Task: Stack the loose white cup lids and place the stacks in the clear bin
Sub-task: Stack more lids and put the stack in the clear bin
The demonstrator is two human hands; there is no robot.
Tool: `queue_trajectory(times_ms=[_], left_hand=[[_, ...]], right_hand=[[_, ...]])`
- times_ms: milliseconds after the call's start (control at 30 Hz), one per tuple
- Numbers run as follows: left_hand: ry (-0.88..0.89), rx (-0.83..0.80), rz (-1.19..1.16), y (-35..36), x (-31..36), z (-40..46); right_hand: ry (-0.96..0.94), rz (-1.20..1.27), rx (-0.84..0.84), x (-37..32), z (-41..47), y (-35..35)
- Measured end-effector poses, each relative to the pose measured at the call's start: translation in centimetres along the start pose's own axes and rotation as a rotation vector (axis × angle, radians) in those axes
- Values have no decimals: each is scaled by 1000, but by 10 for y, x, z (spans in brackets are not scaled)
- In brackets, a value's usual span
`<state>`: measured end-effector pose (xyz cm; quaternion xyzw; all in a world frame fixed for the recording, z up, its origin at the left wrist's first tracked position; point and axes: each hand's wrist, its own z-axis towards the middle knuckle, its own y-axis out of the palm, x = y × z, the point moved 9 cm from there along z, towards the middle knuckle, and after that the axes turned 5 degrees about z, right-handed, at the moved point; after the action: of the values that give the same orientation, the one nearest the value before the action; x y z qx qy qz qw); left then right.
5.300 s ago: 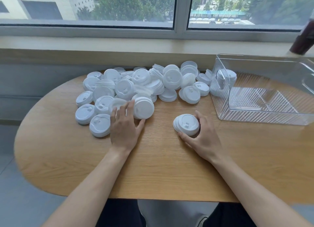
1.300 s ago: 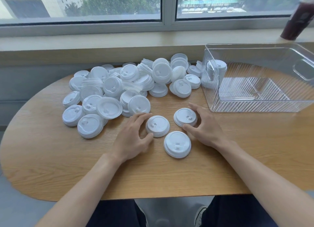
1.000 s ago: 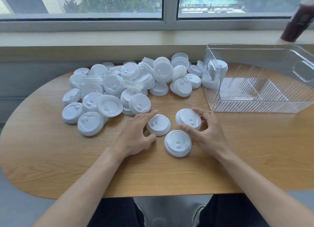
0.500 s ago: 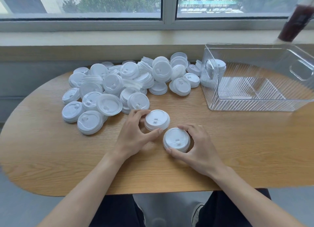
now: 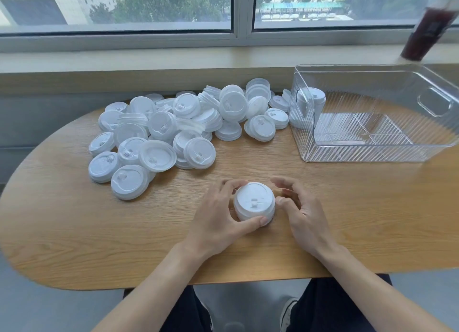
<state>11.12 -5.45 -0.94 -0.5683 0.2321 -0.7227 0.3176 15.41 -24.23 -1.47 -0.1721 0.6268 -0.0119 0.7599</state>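
A short stack of white cup lids stands on the wooden table in front of me. My left hand grips it, with fingers curled over its far side and the thumb under its near edge. My right hand is curled just to the right of the stack, its thumb tip at the stack's side. A heap of loose white lids lies at the back left. The clear bin stands at the back right, with one tall stack of lids in its left end.
A dark drink cup with a lid stands on the windowsill at the far right, behind the bin. Bare table surface lies between the stack, the heap and the bin. My knees show under the table's near edge.
The lid my left hand held half a second ago now sits on top of the lids under my right hand, forming one stack. My right hand has drawn back to the stack's right side.
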Motion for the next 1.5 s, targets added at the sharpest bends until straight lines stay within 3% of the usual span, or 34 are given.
queue_trajectory(times_ms=[333,800,933,1033,1167,1233,1500], left_hand=[[49,58,237,8,5,-4],[47,22,338,8,4,-3],[20,35,279,2,0,-4],[26,143,227,-17,-10,-1],[107,417,440,-59,-27,7],[107,475,547,-73,-39,13],[23,360,615,-72,-67,49]], right_hand=[[-86,-181,-112,-5,-3,13],[-98,-325,-168,-9,0,17],[-49,-219,-136,-5,4,12],[-5,-155,-45,2,18,2],[32,-195,75,11,48,-7],[12,-248,99,11,67,-6],[7,-431,190,22,146,2]])
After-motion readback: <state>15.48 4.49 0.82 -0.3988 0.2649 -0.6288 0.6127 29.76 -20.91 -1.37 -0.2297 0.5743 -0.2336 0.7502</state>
